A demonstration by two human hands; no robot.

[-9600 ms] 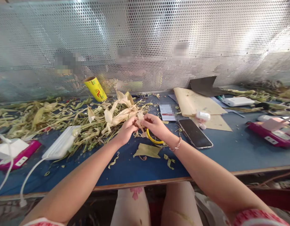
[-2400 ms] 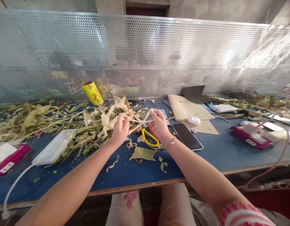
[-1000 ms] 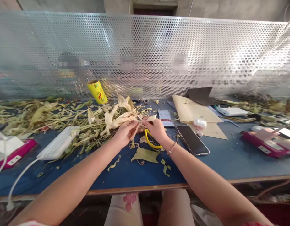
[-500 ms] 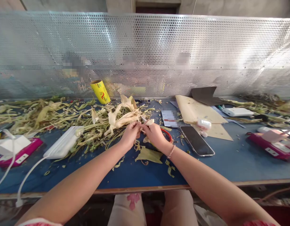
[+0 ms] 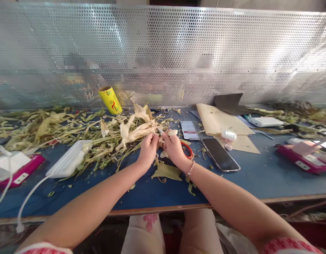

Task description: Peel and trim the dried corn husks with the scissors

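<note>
My left hand (image 5: 148, 151) is closed, its thumb and fingers pinched together at the edge of a bundle of dried, cream-coloured husks (image 5: 141, 131). Close beside it, my right hand (image 5: 173, 150) is also closed. A thin pale pointed piece (image 5: 160, 130) shows at its fingertips, and a cream, leaf-like piece (image 5: 172, 132) shows behind its fingers. Small brownish bits lie between both hands, too small to name. An orange-red ring (image 5: 188, 151) sits just right of my right hand. Below the hands lies a flat greenish leaf (image 5: 167, 172).
Dried leaves (image 5: 48, 125) heap across the left of the blue table (image 5: 247, 180). A yellow tube (image 5: 110, 100) stands tilted near the perforated metal screen (image 5: 173, 38). Rightward lie a phone (image 5: 221, 154), an earphone case (image 5: 228, 135) and brown paper (image 5: 218, 120). A white box (image 5: 69, 158) trails a cable.
The view has tilted slightly downward, so the table scene sits a little higher. Both hands remain close together; the left hand's fingers have shifted slightly apart from the right's.
</note>
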